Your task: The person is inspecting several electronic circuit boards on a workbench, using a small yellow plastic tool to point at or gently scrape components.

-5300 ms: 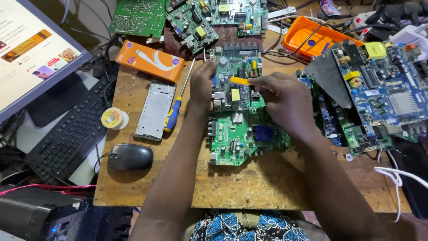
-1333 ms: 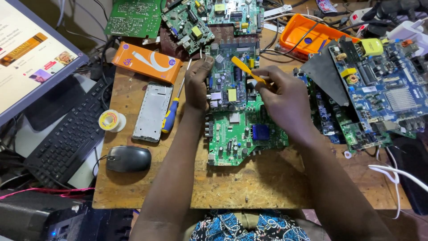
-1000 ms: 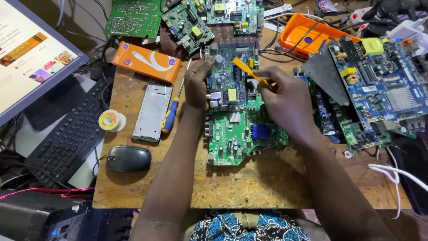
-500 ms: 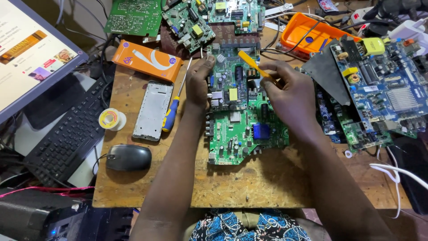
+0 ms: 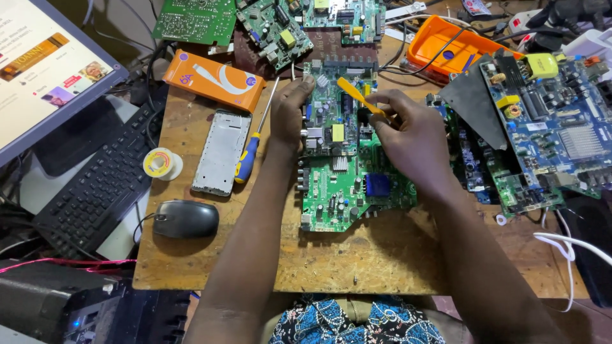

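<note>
My left hand (image 5: 290,108) lay flat along the left edge of the green circuit board (image 5: 347,185), fingers loosely spread and stretched up toward its top corner, pressing on the board rather than closing around anything. My right hand (image 5: 408,140) was curled shut on a thin yellow plastic tool (image 5: 358,95), pinched between thumb and fingertips, with its free end slanting up and to the left above the upper half of the board. The heel of that hand rested over the right side of the board, covering part of it. The board itself lay flat on the wooden tabletop (image 5: 357,261), roughly in the middle, between my two forearms, with a blue square part (image 5: 377,185) showing just below my right hand. Just left of my left hand lay a screwdriver (image 5: 252,150) with a blue and yellow handle, beside a grey metal phone frame (image 5: 221,153). An orange box (image 5: 215,79) sat above those, a small spool of solder wire (image 5: 161,163) and a black mouse (image 5: 185,218) to the left and lower left, and a black keyboard (image 5: 95,185) ran along the tabletop's left edge under a lit monitor (image 5: 38,70). More circuit boards (image 5: 542,127) were piled to the right, and an orange tray (image 5: 446,44) stood at the back.
</note>
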